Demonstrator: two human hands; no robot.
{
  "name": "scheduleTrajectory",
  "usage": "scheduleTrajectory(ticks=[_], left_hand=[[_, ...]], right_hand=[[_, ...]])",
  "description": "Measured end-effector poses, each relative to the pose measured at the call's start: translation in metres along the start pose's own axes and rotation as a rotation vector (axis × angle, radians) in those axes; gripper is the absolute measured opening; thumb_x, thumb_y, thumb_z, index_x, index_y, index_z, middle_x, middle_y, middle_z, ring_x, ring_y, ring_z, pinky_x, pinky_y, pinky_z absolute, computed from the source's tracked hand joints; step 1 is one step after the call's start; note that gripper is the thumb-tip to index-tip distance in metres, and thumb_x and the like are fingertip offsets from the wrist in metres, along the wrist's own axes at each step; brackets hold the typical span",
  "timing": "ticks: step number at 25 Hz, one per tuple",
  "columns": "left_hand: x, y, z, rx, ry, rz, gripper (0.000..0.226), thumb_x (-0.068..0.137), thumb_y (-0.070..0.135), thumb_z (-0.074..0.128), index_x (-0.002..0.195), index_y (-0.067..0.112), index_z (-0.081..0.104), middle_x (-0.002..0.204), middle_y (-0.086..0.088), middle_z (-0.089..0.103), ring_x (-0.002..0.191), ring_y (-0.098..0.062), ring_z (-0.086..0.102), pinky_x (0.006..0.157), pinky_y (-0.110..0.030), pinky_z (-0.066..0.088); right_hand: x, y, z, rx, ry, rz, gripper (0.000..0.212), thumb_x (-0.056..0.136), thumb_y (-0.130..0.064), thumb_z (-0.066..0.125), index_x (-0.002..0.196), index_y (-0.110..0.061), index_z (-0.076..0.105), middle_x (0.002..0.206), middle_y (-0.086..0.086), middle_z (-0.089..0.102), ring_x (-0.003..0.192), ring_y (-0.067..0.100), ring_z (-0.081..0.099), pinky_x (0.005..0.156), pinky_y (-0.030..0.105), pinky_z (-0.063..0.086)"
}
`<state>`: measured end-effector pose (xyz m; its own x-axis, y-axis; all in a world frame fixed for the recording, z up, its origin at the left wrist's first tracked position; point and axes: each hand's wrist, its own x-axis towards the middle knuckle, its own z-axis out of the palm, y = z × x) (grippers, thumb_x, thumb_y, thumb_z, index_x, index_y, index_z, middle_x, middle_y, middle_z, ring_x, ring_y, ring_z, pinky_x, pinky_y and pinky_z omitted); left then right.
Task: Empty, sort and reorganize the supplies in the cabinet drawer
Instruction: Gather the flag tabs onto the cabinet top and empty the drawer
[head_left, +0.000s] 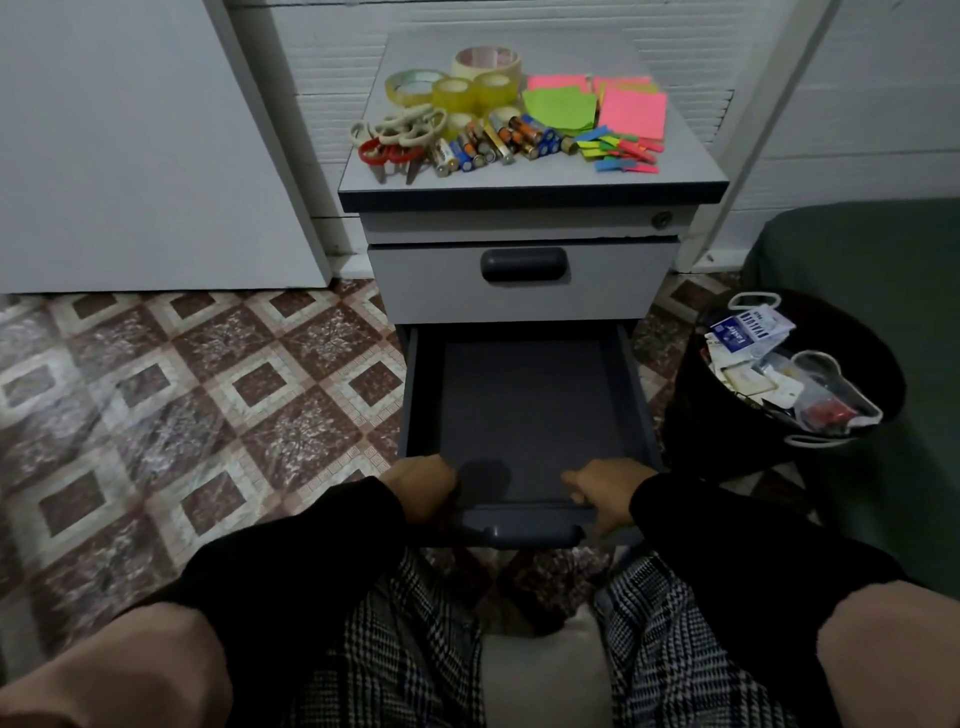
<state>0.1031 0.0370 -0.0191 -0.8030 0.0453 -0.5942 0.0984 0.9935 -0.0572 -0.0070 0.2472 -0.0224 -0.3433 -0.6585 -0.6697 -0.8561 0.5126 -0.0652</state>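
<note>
Gripping drawer front w/ both hands, long axis toward cabinet.

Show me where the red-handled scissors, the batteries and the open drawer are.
red-handled scissors (390, 154), head view, on a red handle loop.
batteries (501, 141), head view, middle of the pile.
open drawer (530, 415), head view, on its bare floor.

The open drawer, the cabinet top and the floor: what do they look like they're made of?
Open drawer: dark grey, matt, thin straight walls; probably painted sheet metal, though plastic is possible. Cabinet top: pale grey smooth slab with a dark edge band, which looks like laminated board. Floor: glossy patterned squares with crinkled glints, likely tile or printed vinyl under a shiny film; I cannot tell which.
</note>
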Motion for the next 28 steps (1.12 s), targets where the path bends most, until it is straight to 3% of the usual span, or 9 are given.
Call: scheduleTrajectory(ticks=[2, 5, 13, 15, 18, 20, 25, 28], left_hand=[[-0.001, 0.002, -0.001, 0.025, 0.02, -0.006, 0.028, 0.093, 0.024, 0.05, 0.112, 0.01, 0.064, 0.112, -0.012, 0.064, 0.101, -0.03, 0.064, 0.08, -0.038, 0.052], [0.0, 0.004, -0.004, 0.02, 0.014, -0.014, 0.028, 0.093, 0.023, 0.05, 0.113, 0.009, 0.064, 0.114, -0.012, 0.064, 0.102, -0.03, 0.064, 0.081, -0.037, 0.052], [0.006, 0.003, -0.017, 0.056, 0.032, -0.018, 0.031, 0.096, 0.024, 0.046, 0.112, 0.004, 0.063, 0.116, -0.015, 0.062, 0.105, -0.031, 0.063, 0.083, -0.037, 0.05], [0.012, -0.001, -0.021, 0.085, 0.049, -0.04, 0.031, 0.096, 0.025, 0.045, 0.112, 0.006, 0.063, 0.115, -0.013, 0.063, 0.104, -0.031, 0.063, 0.079, -0.036, 0.05], [0.021, -0.014, -0.024, 0.094, 0.118, -0.098, 0.028, 0.095, 0.025, 0.046, 0.111, 0.01, 0.065, 0.114, -0.01, 0.064, 0.102, -0.03, 0.065, 0.073, -0.034, 0.048], [0.027, -0.026, -0.022, 0.051, 0.183, -0.14, 0.027, 0.095, 0.024, 0.047, 0.113, 0.011, 0.062, 0.116, -0.008, 0.062, 0.101, -0.028, 0.064, 0.071, -0.033, 0.046], [0.046, -0.057, -0.016, -0.08, 0.266, -0.336, 0.038, 0.096, 0.041, 0.043, 0.099, 0.009, 0.064, 0.101, -0.008, 0.066, 0.092, -0.028, 0.066, 0.07, -0.036, 0.05], [0.063, -0.071, -0.019, -0.198, 0.306, -0.389, 0.041, 0.098, 0.04, 0.039, 0.099, 0.008, 0.065, 0.102, -0.011, 0.065, 0.09, -0.028, 0.064, 0.067, -0.033, 0.048]], right_hand=[[0.0, 0.004, 0.0, -0.016, 0.021, 0.014, 0.039, 0.078, -0.025, 0.069, 0.067, -0.027, 0.031, 0.094, 0.004, 0.054, 0.092, 0.026, 0.055, 0.069, 0.028, 0.036], [0.003, 0.009, 0.001, -0.025, 0.015, 0.048, 0.043, 0.076, -0.024, 0.069, 0.062, -0.025, 0.029, 0.076, -0.003, 0.043, 0.08, 0.021, 0.045, 0.067, 0.03, 0.035], [0.006, 0.017, -0.005, 0.019, 0.051, 0.069, 0.042, 0.08, -0.022, 0.066, 0.062, -0.026, 0.028, 0.08, -0.001, 0.043, 0.079, 0.021, 0.043, 0.067, 0.029, 0.032], [0.007, 0.022, -0.009, 0.036, 0.093, 0.1, 0.032, 0.082, -0.025, 0.065, 0.068, -0.026, 0.036, 0.085, -0.002, 0.041, 0.084, 0.021, 0.045, 0.069, 0.028, 0.031], [0.008, 0.027, -0.016, 0.057, 0.193, 0.146, 0.016, 0.089, -0.026, 0.059, 0.101, -0.024, 0.049, 0.103, 0.001, 0.043, 0.089, 0.024, 0.05, 0.074, 0.032, 0.038], [0.016, 0.029, -0.017, 0.054, 0.244, 0.22, 0.038, 0.095, -0.022, 0.051, 0.131, -0.019, 0.04, 0.114, 0.008, 0.054, 0.097, 0.028, 0.058, 0.08, 0.036, 0.046], [0.04, 0.045, -0.038, 0.055, 0.345, 0.364, 0.023, 0.1, -0.022, 0.04, 0.118, -0.013, 0.05, 0.111, 0.011, 0.06, 0.1, 0.03, 0.06, 0.079, 0.037, 0.047], [0.052, 0.056, -0.049, 0.081, 0.366, 0.412, 0.026, 0.101, -0.019, 0.037, 0.125, -0.013, 0.044, 0.079, 0.005, 0.05, 0.08, 0.029, 0.052, 0.067, 0.035, 0.04]])
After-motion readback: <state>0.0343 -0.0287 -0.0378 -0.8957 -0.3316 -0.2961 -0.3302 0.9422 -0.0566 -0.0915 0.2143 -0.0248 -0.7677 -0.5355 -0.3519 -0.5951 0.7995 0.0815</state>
